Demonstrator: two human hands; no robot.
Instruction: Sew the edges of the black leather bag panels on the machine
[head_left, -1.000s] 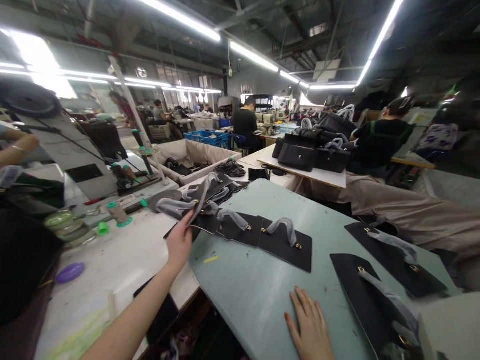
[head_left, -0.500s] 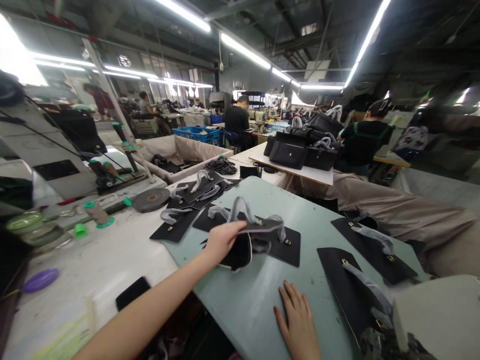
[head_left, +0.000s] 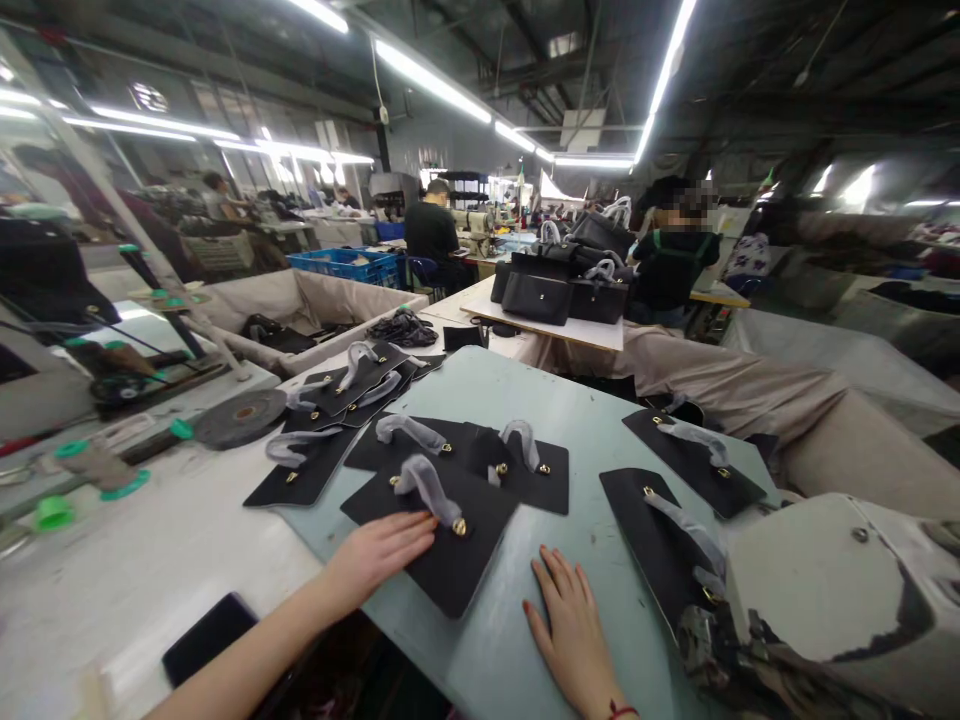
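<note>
A black bag panel with a plastic-wrapped handle and gold fittings lies flat on the pale green tabletop. My left hand rests on its near left part, fingers stretched out and pressed together, gripping nothing. Behind that panel are more black panels with wrapped handles, one at the left and one at the right, partly overlapped. Flat on the green surface, to the right of the nearest panel, my right hand is open with its fingers slightly spread.
At the right lie two panels, one nearer and one farther, beside a sewing machine head. More panels overlap at the left. A phone, a thread cone and a tape roll lie on the white table.
The panel that my left hand held up and tilted now lies flat, and the hand has loosened onto it. My right hand stays flat on the table. The view has turned right.
</note>
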